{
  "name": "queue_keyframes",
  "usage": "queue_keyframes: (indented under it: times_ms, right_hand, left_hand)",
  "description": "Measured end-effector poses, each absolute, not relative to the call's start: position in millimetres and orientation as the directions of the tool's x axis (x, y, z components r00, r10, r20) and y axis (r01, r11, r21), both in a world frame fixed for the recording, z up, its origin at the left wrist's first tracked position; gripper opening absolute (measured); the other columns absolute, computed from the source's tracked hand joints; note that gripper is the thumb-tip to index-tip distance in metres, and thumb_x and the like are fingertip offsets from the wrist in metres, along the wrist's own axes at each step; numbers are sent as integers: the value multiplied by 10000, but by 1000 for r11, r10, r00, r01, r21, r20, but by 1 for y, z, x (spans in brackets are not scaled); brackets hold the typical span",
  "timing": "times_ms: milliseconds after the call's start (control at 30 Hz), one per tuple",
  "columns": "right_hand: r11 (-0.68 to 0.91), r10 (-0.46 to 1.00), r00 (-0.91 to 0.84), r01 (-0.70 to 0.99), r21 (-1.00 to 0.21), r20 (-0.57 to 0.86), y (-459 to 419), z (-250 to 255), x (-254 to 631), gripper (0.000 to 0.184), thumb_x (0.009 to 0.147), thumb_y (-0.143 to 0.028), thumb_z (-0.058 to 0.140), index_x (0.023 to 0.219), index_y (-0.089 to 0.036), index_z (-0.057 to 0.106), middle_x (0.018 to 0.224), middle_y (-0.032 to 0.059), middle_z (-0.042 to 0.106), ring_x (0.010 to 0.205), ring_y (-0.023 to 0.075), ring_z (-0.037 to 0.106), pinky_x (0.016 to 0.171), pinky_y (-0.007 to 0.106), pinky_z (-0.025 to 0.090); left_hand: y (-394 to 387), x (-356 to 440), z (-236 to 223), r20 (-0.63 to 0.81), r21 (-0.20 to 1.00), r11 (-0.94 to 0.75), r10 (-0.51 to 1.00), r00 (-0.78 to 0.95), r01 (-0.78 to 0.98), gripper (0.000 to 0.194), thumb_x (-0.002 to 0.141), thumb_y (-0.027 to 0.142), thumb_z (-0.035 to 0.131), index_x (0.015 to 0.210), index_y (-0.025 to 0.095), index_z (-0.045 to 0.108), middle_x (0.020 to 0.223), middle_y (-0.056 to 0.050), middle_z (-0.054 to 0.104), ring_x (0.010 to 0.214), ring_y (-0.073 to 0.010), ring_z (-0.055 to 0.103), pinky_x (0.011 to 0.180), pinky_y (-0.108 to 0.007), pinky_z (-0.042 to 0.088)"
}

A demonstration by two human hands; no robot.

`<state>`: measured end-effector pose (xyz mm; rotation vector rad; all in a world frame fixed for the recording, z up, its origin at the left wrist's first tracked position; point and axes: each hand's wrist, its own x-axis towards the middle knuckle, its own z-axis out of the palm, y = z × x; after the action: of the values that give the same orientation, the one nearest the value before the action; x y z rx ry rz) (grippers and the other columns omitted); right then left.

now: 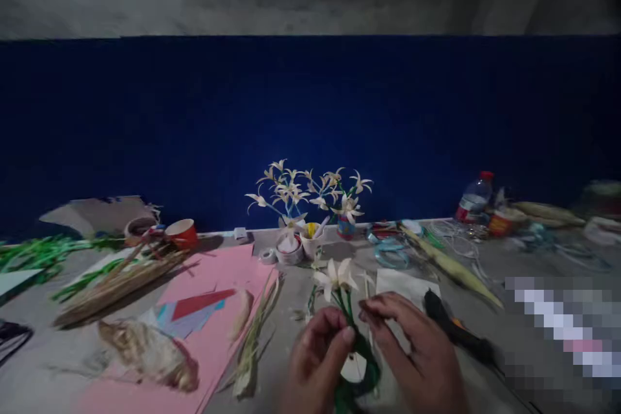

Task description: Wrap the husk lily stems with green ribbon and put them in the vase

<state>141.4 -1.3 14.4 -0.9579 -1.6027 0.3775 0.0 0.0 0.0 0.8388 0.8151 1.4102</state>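
A cream-white flower [337, 277] with pointed petals, which looks handmade, stands upright on green stems [345, 304] in front of me. My left hand [320, 356] is closed, thumb against fingers, at the stems just under the bloom. My right hand [412, 339] is on the other side, its thumb and fingertips pressed together; whatever is between them is too small to make out. Below and between the hands is a dark green band [371, 369] beside a white rounded piece [354, 367]. A thin pale stick [369, 284] shows behind my right fingertips.
Similar flowers [291, 191] stand in small cups at the back. Pink paper [208, 278], dry husks [145, 352] and pale strips [252, 343] lie left. Right are a black-handled tool [458, 330], blue scissors [391, 252], a yellowish husk [451, 265] and a bottle [475, 197].
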Motion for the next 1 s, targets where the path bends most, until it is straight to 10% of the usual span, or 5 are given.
queue_keyframes:
  times_ms: [433, 1000]
  right_hand:
    - [114, 989, -65, -255, -960, 135, 15, 30, 134, 170, 650, -200, 821, 793, -213, 731, 771, -18, 690, 747, 139, 619, 711, 206, 494]
    - [12, 915, -373, -353, -936, 152, 26, 34, 138, 209, 700, -240, 819, 739, -180, 623, 693, -53, 572, 664, 87, 499, 608, 162, 397]
  left_hand:
    - [3, -4, -10, 55, 885, -5, 994, 94, -465, 294, 731, 437, 773, 771, 178, 640, 701, 25, 544, 689, -123, 457, 636, -234, 355]
    - [3, -6, -14, 51, 852, 25, 990, 131, -523, 281, 722, 413, 789, 772, 177, 646, 722, 10, 549, 700, -126, 444, 644, -228, 361]
